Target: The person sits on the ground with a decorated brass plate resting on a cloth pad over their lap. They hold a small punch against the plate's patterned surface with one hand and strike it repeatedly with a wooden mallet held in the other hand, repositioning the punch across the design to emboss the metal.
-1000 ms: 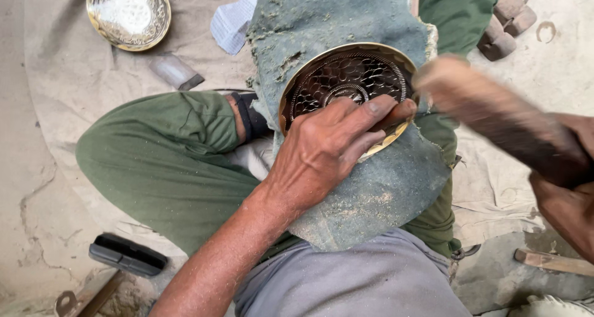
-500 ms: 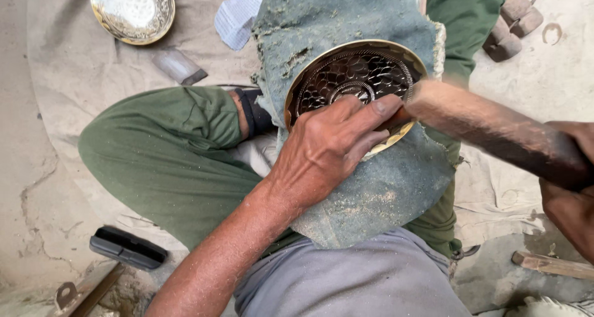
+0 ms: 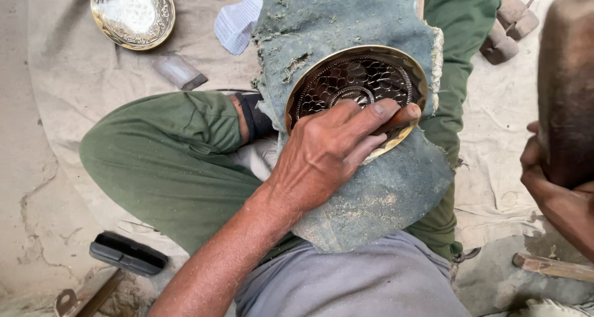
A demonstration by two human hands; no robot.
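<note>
An engraved round brass plate [image 3: 356, 78] lies on a worn green cloth pad [image 3: 377, 193] spread over my crossed legs in green trousers. My left hand [image 3: 334, 150] lies over the plate's lower edge, palm down. Its fingertips pinch a small dark tool [image 3: 391, 126] against the metal; most of that tool is hidden. My right hand [image 3: 557, 199] is at the right edge of the head view, closed around a wooden mallet [image 3: 566, 82]. The mallet is raised close to the camera and blurred, well off the plate.
A second patterned brass bowl [image 3: 133, 13] sits on the cloth at the top left, with folded white paper [image 3: 238, 20] and a small metal block [image 3: 179, 72] beside it. Wooden blocks [image 3: 510, 20] lie top right, a black case [image 3: 127, 253] lower left, a wooden stick [image 3: 550, 267] lower right.
Half a second ago the mallet's head was down by my left fingertips at the plate; now it is lifted away to the right. My left hand has stayed on the plate.
</note>
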